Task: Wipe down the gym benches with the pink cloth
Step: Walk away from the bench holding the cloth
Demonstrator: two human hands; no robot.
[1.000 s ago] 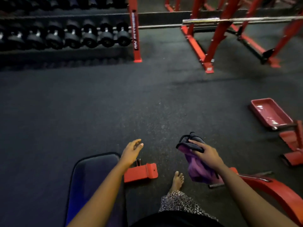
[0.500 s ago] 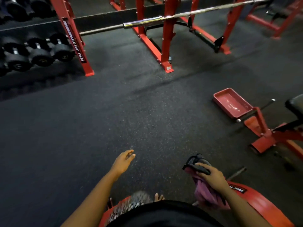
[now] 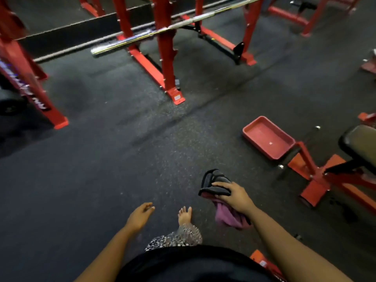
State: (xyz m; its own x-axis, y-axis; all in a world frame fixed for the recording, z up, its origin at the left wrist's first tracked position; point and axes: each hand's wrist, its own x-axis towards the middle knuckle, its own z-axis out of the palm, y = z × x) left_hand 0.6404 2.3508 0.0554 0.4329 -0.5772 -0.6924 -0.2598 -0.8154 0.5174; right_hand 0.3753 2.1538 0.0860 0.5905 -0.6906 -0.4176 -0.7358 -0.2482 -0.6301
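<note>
My right hand grips the pink cloth, which hangs crumpled below the palm, together with a bundle of black straps that sticks out past the fingers. My left hand hangs loose and holds nothing, fingers relaxed above the dark floor. A bench with a black pad on a red frame stands at the right edge, well to the right of my right hand.
A red tray lies on the rubber floor beside the bench frame. Red rack uprights carrying a barbell stand ahead. A red dumbbell rack leg is at the left. My bare foot is between my hands.
The view has swung right and forward: the dumbbell rack slid off to the left, the bench at the right came closer. The bench pad under my left arm is gone from view.
</note>
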